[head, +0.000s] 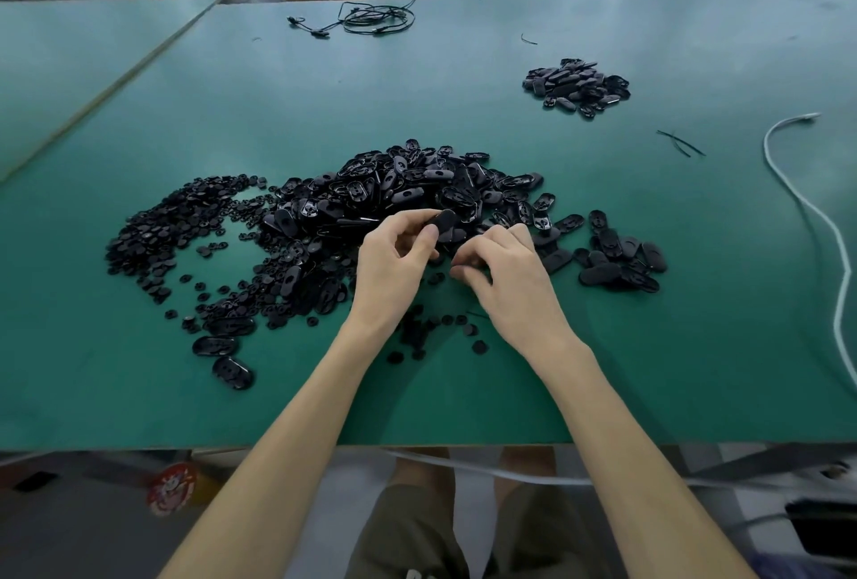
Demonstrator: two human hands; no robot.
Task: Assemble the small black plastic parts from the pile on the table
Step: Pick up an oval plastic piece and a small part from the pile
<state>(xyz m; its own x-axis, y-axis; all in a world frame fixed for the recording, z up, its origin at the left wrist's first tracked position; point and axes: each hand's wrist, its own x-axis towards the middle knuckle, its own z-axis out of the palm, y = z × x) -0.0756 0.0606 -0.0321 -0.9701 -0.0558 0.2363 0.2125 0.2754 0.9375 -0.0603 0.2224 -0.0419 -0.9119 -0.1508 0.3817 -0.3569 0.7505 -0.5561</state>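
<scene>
Oval part [446,222], pinched in left hand [394,254], long axis slanting up-right

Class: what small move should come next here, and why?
Probably the right hand lifts a small round piece to the oval shell pinched in the left hand: its curled fingertips are down among loose round pieces, and the shell is held ready.

Wears olive-drab shorts [408,532] — loose, creased fabric, with a small white mark on the left leg, cut off by the bottom edge of the view. Shows bare knees [419,462] just above them in the view. Forearms [287,430] bare along their whole visible length. Left hand [394,263] and right hand [510,277] bare too — left thumbnail trimmed short.
</scene>
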